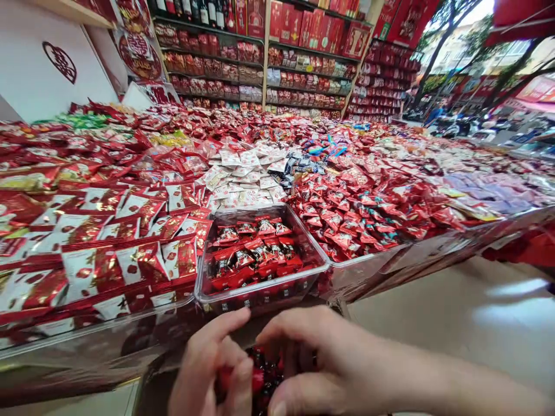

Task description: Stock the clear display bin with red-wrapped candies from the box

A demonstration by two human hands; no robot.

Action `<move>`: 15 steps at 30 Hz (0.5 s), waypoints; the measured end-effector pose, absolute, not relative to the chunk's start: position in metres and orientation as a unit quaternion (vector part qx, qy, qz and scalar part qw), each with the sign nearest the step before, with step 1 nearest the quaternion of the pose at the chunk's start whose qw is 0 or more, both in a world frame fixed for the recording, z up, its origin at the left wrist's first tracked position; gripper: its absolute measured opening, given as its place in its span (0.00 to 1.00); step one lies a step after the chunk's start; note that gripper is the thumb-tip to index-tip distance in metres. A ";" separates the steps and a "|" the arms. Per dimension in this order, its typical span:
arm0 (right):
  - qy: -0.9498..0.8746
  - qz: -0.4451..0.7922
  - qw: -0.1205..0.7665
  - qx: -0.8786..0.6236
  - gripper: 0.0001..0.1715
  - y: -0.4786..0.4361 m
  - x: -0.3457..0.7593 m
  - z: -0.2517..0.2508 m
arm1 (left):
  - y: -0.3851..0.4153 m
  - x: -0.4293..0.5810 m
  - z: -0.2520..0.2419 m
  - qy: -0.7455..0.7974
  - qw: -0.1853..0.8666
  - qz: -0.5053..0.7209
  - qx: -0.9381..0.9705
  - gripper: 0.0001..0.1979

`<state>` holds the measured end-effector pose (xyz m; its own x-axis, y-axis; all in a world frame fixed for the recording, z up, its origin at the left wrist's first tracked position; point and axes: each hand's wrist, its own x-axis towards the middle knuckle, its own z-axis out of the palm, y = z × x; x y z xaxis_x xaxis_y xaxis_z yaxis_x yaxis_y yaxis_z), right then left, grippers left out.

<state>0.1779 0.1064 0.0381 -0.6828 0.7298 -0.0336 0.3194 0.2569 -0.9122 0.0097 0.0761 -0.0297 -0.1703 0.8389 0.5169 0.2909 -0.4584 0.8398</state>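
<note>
My left hand (214, 364) is low in the picture, its index finger stretched forward and the other fingers curled around small red wrapped candies (256, 378). Facing it, my right hand (323, 355) reaches in from the right, fingers and thumb bent around more of these red and black packets. Both hands are over a brown cardboard box (156, 381) below the display edge; its inside is mostly hidden by them. Just beyond my fingertips stands a clear plastic tray (262, 287), part filled with red and black candy packets (260, 251) in loose rows.
Left of the tray lie red and white packets (134, 263); to the right, a heap of small red sweets (347, 214). White packets (251, 173) lie behind. Shelves (264, 69) of boxes and bottles line the back. Pale floor (433, 312) shows at right.
</note>
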 end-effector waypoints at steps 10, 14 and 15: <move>-0.521 0.678 0.347 -0.386 0.19 0.088 0.179 0.005 | 0.065 0.026 -0.004 0.474 0.570 0.480 0.469 0.13; -0.504 0.664 0.400 -0.381 0.16 0.088 0.180 0.005 | 0.067 0.023 -0.012 0.466 0.595 0.478 0.447 0.08; -0.504 0.657 0.409 -0.383 0.16 0.088 0.179 0.004 | 0.067 0.024 -0.013 0.462 0.602 0.484 0.436 0.08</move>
<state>0.1787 0.0877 0.0040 -0.3720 0.9238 -0.0910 -0.1513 -0.1571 -0.9759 0.0238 0.0668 -0.0127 0.1054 0.9854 -0.1336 -0.1797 0.1510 0.9721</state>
